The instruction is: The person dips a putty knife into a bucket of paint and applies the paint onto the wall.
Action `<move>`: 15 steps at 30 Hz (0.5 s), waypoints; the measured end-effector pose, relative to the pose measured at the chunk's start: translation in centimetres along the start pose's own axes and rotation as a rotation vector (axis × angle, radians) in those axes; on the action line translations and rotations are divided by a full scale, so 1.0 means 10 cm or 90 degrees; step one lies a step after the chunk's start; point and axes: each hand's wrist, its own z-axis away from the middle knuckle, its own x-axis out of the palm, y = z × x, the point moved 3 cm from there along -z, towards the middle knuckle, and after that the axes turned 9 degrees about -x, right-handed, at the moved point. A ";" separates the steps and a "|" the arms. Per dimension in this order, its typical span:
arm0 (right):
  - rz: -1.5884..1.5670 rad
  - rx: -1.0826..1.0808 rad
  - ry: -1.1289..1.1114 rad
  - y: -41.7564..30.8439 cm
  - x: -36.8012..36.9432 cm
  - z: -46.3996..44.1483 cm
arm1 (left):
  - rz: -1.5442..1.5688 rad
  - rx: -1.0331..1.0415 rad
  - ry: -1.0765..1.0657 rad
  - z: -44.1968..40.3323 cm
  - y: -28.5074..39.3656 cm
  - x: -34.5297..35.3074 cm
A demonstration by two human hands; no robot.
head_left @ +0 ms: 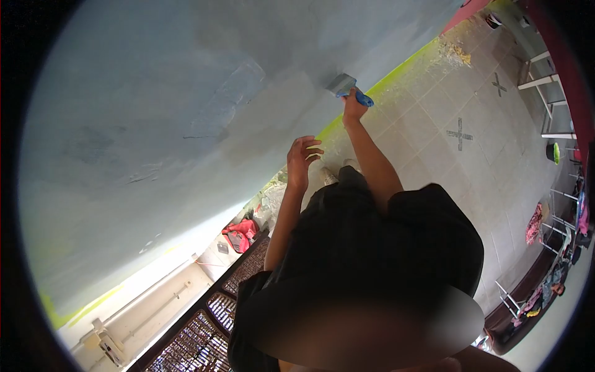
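Note:
My right hand (354, 108) is wrapped round the blue handle of a wide scraper (343, 85). The scraper's grey blade lies at the grey-blue wall (248, 93), close to a darker patch. To the left of it, my left hand (302, 158) is raised near the wall's lower edge, fingers apart and slightly bent, holding nothing. A yellow-green strip (406, 65) runs along the bottom of the wall.
Debris (457, 54) lies on the tiled floor (421, 130) at the wall's foot. A red bag (240, 235) is at lower left, beside a dark woven seat (192, 341). White-framed furniture (548, 80), a bucket (553, 153) and a person (558, 289) are at right.

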 end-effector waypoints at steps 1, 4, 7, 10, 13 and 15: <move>-0.012 0.020 0.008 0.01 0.10 0.00 | 0.000 0.003 0.000 -0.01 -0.03 0.01; -0.028 0.021 -0.012 -0.29 0.32 0.11 | 0.007 -0.013 0.035 0.01 -0.14 0.00; -0.059 0.000 -0.121 -0.79 0.23 0.23 | 0.021 -0.038 0.069 0.02 -0.23 -0.01; -0.030 -0.014 -0.121 -0.98 0.04 0.25 | 0.034 -0.049 0.068 0.05 -0.26 0.05; 0.005 -0.001 -0.048 -0.61 -0.22 0.07 | 0.044 -0.045 0.065 0.08 -0.28 0.13; 0.011 0.027 -0.015 -0.20 -0.28 -0.13 | 0.049 -0.045 0.064 0.08 -0.30 0.18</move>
